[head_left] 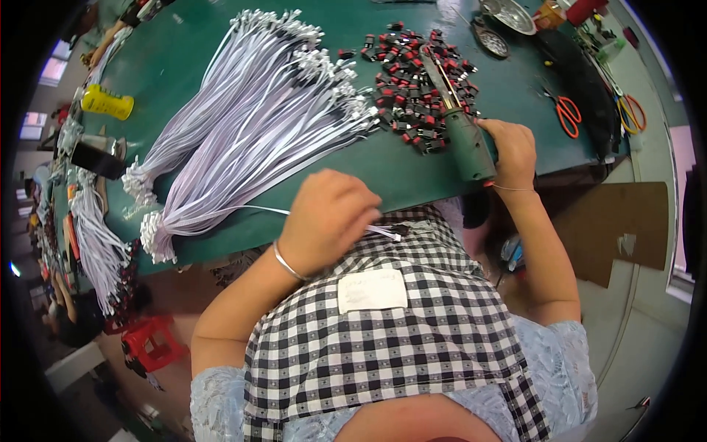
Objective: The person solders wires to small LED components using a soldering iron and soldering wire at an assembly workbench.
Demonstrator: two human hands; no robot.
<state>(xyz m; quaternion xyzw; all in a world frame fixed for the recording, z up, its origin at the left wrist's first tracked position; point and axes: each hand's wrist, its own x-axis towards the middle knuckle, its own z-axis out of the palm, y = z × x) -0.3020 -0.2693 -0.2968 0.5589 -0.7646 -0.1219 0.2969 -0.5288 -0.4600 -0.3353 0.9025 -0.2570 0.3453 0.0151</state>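
My left hand [324, 221] is closed in front of my checked apron, just off the table's near edge. It grips a thin white cable [381, 231], whose connector end sticks out past the fingers. At the right, my right hand [513, 156] is wrapped round the far side of a green-handled soldering gun [468, 146]. Its metal prongs point away from me, over a pile of small black-and-red connectors [409, 99]. Bundles of flat white cables [258, 118] with white plugs lie across the table to the left. My right fingers are partly hidden behind the handle.
The green table [324, 158] ends near my waist. Orange-handled scissors [568, 116], a dark coil tray [490, 40] and a metal dish [509, 15] lie at the right. A yellow bottle [107, 102] is at the left. Below stands a red stool [153, 345].
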